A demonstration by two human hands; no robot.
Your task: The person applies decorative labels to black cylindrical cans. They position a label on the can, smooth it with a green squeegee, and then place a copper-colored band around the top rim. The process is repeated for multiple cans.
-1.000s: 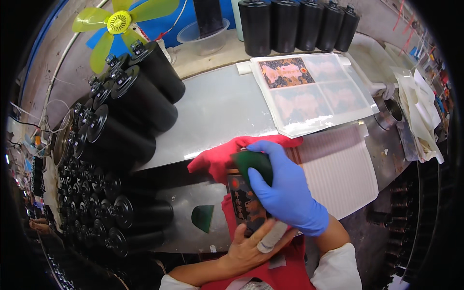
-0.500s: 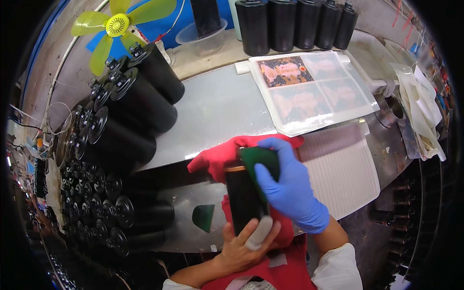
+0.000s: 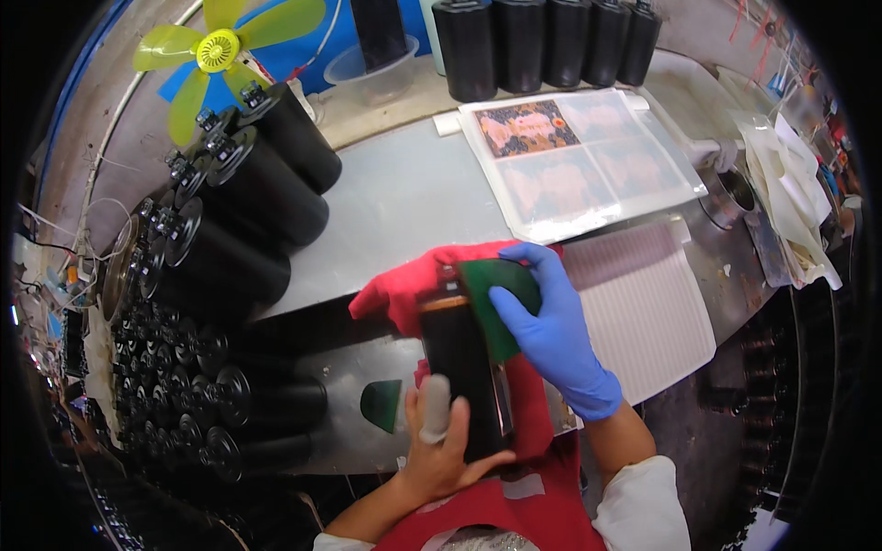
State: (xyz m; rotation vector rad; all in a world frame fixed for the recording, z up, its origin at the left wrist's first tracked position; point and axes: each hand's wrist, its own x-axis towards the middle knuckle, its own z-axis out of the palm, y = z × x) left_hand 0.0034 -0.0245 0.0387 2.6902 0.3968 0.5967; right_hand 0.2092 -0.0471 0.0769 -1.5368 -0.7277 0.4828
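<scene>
Your left hand (image 3: 441,450) clamps the black cartridge's (image 3: 464,367) near end — its long axis runs away from you — while your gloved right hand (image 3: 551,331) presses the green pad (image 3: 491,298) on its far end.

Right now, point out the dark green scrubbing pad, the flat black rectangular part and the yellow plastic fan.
dark green scrubbing pad (image 3: 496,308), head view, on its middle
flat black rectangular part (image 3: 464,372), head view, on its upper face
yellow plastic fan (image 3: 218,50), head view, on its hub

A clear plastic sleeve of printed picture sheets (image 3: 581,156) lying flat on my steel bench ahead, one dark floral panel, the rest pale pink, crumpled clear bags (image 3: 785,207) far right.
</scene>
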